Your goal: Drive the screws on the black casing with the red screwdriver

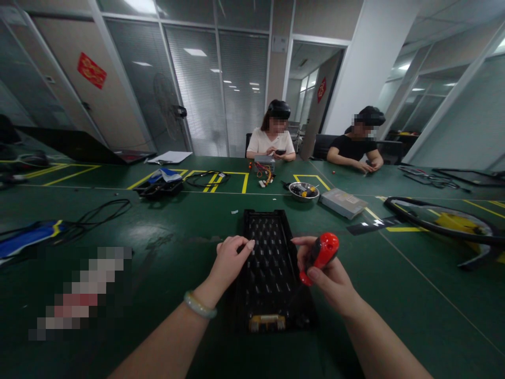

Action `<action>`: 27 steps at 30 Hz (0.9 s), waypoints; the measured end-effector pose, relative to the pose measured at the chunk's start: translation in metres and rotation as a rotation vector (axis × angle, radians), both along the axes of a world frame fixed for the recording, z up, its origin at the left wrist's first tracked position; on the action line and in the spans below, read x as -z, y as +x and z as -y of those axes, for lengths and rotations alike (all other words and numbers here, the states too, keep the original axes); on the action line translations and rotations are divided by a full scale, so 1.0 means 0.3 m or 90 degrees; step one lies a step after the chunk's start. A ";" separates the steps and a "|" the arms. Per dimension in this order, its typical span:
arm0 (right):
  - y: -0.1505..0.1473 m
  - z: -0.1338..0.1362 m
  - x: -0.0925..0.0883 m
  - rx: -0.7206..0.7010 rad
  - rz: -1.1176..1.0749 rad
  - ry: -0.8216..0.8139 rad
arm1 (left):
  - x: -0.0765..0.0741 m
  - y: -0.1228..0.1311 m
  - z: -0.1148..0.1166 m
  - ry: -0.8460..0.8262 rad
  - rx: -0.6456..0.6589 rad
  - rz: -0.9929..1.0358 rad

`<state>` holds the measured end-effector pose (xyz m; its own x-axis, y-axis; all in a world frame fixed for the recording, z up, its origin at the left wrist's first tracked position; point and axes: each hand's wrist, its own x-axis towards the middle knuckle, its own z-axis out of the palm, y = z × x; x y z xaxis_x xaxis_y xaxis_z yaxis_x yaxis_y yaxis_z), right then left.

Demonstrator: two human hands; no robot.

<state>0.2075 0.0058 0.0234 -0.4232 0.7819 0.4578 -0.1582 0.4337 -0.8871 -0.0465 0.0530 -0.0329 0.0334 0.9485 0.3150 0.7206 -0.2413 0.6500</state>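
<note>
A black rectangular housing [269,263] lies lengthwise in front of me, with rows of small shiny marks inside and a yellowish-brown part [267,322] at its near end. My right hand [335,281] is wrapped round a red and black screwdriver [327,250] above the housing's right side. The handle tilts up to the right; the shaft is too dark to follow. Over the left edge of the housing, my left hand [228,259] has its fingers curled and thumb and forefinger close together. Whatever they may pinch is hidden. A pale bangle [200,305] circles that wrist.
Beyond the housing stand a metal bowl [303,191] of small parts, a grey metal box [342,203] and a power supply with wires [265,165]. A black tray [160,187] and cables lie left; a black ring-shaped frame [445,221] lies right. Two people sit opposite.
</note>
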 end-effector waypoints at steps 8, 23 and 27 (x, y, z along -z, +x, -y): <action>0.000 0.002 -0.007 0.004 0.002 -0.004 | 0.013 -0.005 -0.006 0.001 -0.005 -0.009; -0.001 -0.003 -0.007 0.032 0.009 -0.005 | 0.012 -0.004 -0.005 0.008 0.002 0.002; 0.002 -0.007 -0.005 0.033 0.015 -0.007 | 0.008 -0.002 -0.004 0.005 0.006 0.004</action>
<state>0.2079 0.0078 0.0248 -0.3925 0.8082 0.4391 -0.1140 0.4310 -0.8951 -0.0471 0.0541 -0.0352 0.0412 0.9458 0.3221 0.7141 -0.2533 0.6526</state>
